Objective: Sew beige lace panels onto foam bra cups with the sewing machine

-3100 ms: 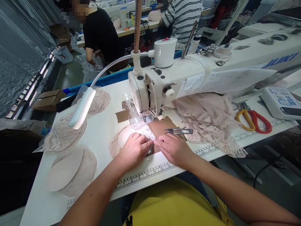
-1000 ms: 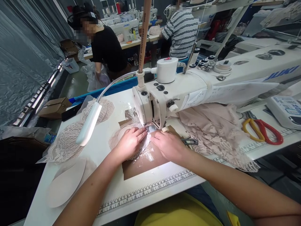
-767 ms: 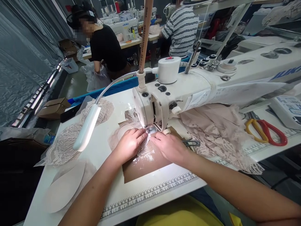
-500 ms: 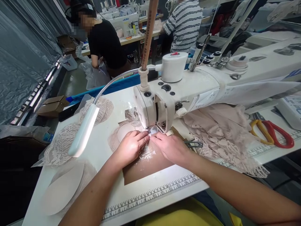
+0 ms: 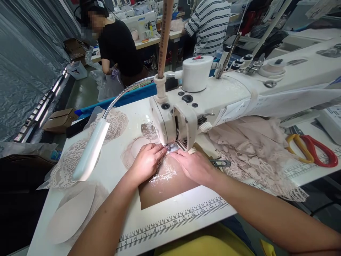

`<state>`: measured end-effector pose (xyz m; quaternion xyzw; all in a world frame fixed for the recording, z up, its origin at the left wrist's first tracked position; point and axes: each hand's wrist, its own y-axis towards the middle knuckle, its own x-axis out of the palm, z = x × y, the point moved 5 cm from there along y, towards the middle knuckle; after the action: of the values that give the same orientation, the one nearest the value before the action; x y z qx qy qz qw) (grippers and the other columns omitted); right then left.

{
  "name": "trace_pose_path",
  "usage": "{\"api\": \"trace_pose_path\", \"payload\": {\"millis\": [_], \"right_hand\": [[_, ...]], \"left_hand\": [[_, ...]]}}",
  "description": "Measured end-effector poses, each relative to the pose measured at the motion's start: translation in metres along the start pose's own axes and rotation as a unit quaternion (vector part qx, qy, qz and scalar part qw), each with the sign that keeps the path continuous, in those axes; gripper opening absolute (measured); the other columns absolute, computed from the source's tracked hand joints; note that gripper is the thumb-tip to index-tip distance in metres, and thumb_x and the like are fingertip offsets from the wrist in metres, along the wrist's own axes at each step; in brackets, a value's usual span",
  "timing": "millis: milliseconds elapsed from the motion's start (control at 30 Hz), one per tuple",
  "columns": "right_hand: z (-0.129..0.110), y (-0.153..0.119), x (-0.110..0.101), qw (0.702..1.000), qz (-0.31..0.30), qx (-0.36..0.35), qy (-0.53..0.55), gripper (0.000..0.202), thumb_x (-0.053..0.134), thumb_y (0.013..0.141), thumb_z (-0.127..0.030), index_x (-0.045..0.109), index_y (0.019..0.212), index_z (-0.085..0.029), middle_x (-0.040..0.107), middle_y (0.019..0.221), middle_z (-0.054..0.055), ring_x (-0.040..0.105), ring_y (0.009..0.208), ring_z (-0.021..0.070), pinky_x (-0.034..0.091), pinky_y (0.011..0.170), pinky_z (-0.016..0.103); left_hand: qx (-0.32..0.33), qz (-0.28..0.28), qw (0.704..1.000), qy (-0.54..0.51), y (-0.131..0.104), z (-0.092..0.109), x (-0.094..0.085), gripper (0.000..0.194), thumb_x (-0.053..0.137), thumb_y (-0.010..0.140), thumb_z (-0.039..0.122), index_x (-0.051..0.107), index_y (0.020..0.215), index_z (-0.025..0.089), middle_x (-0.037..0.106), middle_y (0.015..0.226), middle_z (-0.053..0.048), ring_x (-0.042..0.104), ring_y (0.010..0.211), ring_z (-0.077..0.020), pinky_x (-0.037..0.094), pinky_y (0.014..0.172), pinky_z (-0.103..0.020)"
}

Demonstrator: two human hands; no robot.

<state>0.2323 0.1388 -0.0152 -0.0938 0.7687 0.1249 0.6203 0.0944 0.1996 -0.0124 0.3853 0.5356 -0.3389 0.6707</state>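
Under the head of the white sewing machine (image 5: 163, 117) lies a beige lace piece with a smooth oval cup (image 5: 140, 145), close to the needle area. My left hand (image 5: 146, 161) has its fingers closed together on the lace, just left of the presser foot, and covers part of it. To the right of the foot, my right hand (image 5: 195, 165) lies flat with fingers stretched toward the needle; its fingertips touch down by the foot. Both hands rest over a brown plate (image 5: 157, 195) with shiny clear tape on it. The stitching point is mostly hidden by fingers and machine.
A lit lamp (image 5: 92, 149) on a bendable neck overhangs the left side. Lace pieces (image 5: 71, 161) and oval cups (image 5: 73, 217) lie beneath and below it. Right are lace fabric (image 5: 247, 149) and red-and-yellow-handled scissors (image 5: 317, 151). Two people work behind.
My left hand has shifted slightly left and up, and its fingertips now sit a little apart from my right hand's. The right hand stays nearly in place. The view has shifted a little.
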Motion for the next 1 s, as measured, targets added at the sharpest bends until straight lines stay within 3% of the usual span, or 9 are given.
{"api": "trace_pose_path", "payload": {"millis": [133,233,433,600,800,1000], "right_hand": [[0.000,0.000,-0.001,1.000,0.009,0.000,0.000,0.037,0.043,0.088,-0.012,0.064,0.117,-0.021,0.067,0.093,0.006,0.054,0.075,0.0188,0.035,0.061,0.029],[0.000,0.000,-0.003,1.000,0.018,0.001,0.009,0.035,0.043,0.088,-0.012,0.064,0.115,-0.019,0.067,0.091,0.007,0.055,0.075,0.0183,0.035,0.061,0.029],[0.003,0.000,-0.002,1.000,0.023,0.013,0.014,0.033,0.042,0.088,-0.013,0.066,0.110,-0.017,0.068,0.087,0.007,0.056,0.070,0.0177,0.035,0.061,0.029],[0.003,0.000,-0.004,0.999,0.021,0.021,0.017,0.031,0.042,0.088,-0.012,0.066,0.107,-0.017,0.069,0.086,0.006,0.057,0.071,0.0176,0.035,0.063,0.029],[0.003,0.001,-0.007,0.999,0.025,0.025,0.013,0.029,0.040,0.091,-0.014,0.066,0.104,-0.018,0.068,0.084,0.006,0.057,0.071,0.0174,0.034,0.063,0.029],[0.003,0.000,-0.004,0.999,0.032,0.017,0.016,0.031,0.040,0.091,-0.015,0.064,0.109,-0.018,0.068,0.086,0.006,0.057,0.071,0.0170,0.035,0.062,0.028]], "left_hand": [[0.003,0.009,1.000,0.018,-0.001,0.001,-0.002,0.039,0.045,0.087,0.011,0.058,0.123,0.018,0.062,0.120,-0.010,0.053,0.095,-0.0249,0.045,0.083,-0.039],[-0.040,0.014,0.998,0.052,-0.003,0.000,-0.011,0.034,0.045,0.088,0.015,0.057,0.120,0.014,0.062,0.116,-0.014,0.054,0.101,-0.0268,0.045,0.085,-0.041],[-0.111,-0.036,0.992,0.039,-0.012,0.002,-0.023,0.027,0.045,0.091,0.027,0.065,0.103,0.013,0.064,0.108,-0.014,0.060,0.093,-0.0262,0.051,0.076,-0.038],[-0.098,-0.043,0.994,-0.021,-0.013,0.012,-0.016,0.026,0.044,0.092,0.025,0.066,0.101,0.014,0.064,0.105,-0.011,0.061,0.089,-0.0221,0.052,0.074,-0.033],[-0.043,-0.003,0.999,-0.009,-0.010,0.023,-0.011,0.029,0.043,0.092,0.022,0.065,0.109,0.014,0.064,0.114,-0.012,0.059,0.092,-0.0226,0.051,0.080,-0.037],[-0.022,-0.004,0.999,0.031,-0.008,0.029,-0.008,0.033,0.042,0.093,0.023,0.065,0.115,0.015,0.062,0.124,-0.009,0.056,0.089,-0.0223,0.052,0.076,-0.036]]}}
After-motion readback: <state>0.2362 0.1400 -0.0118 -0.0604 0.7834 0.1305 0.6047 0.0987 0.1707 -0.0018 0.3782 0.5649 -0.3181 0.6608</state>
